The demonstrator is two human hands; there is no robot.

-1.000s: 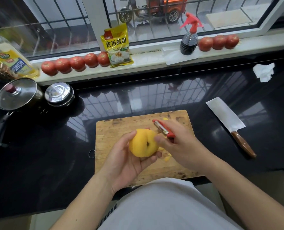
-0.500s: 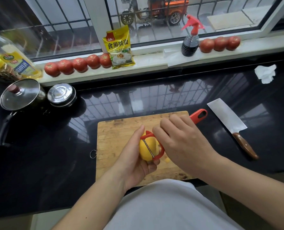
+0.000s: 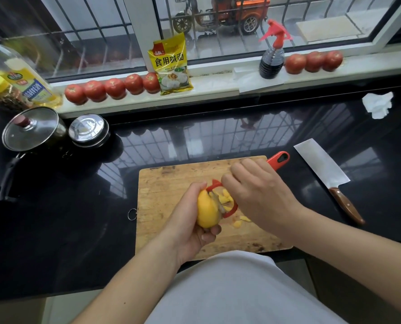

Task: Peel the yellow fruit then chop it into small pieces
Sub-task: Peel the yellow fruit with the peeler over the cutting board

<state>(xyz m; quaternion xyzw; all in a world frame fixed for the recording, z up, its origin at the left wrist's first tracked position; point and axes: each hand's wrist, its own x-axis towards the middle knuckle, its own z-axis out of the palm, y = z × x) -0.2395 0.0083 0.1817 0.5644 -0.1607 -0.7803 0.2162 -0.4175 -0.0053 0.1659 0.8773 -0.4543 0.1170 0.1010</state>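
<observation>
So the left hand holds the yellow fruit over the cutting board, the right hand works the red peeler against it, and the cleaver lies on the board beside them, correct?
Not quite. The head view shows the cleaver lying on the black counter, right of the cutting board, not on it. The rest stands: the left hand holds the yellow fruit over the board, and the right hand works the red peeler against it.

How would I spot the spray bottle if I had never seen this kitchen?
Look along the white windowsill behind the black counter. Right of the yellow packet, just left of three tomatoes, stands the spray bottle. It alone has a red trigger top and dark liquid inside.
</observation>
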